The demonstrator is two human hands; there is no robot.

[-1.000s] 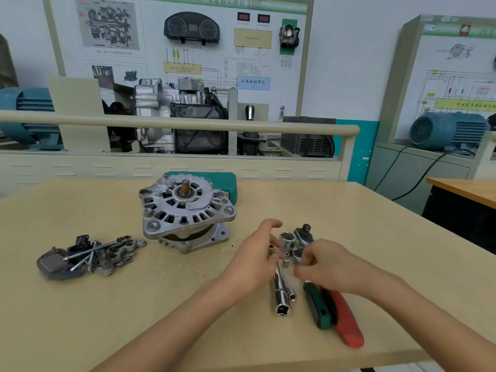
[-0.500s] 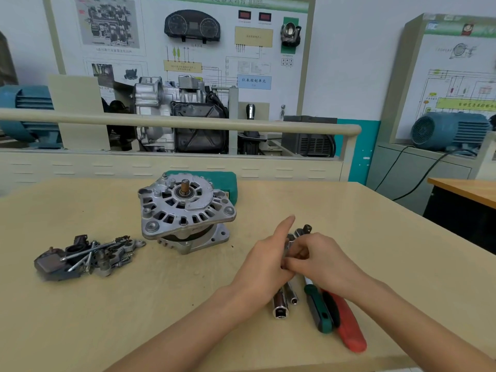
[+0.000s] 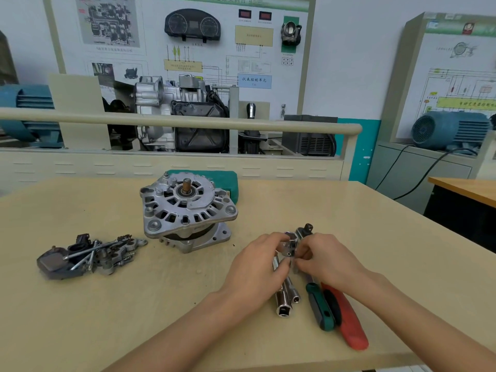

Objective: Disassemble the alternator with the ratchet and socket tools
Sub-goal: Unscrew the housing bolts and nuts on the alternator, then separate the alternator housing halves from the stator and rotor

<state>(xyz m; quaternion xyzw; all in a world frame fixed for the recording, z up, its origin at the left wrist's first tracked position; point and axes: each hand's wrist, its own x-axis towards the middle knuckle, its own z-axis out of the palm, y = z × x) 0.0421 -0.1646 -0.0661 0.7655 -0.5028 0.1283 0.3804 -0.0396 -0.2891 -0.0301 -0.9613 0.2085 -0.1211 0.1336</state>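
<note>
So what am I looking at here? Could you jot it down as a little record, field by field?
setting: workshop bench, tan table
main item: alternator, standing on the table, shaft end up
removed parts: pile of bolts and small pieces, left of the alternator
left hand: pinching a shiny socket
right hand: fingers on the same socket
tools lying near the hands: long sockets, green handle, red handle
behind the alternator: green case
</note>
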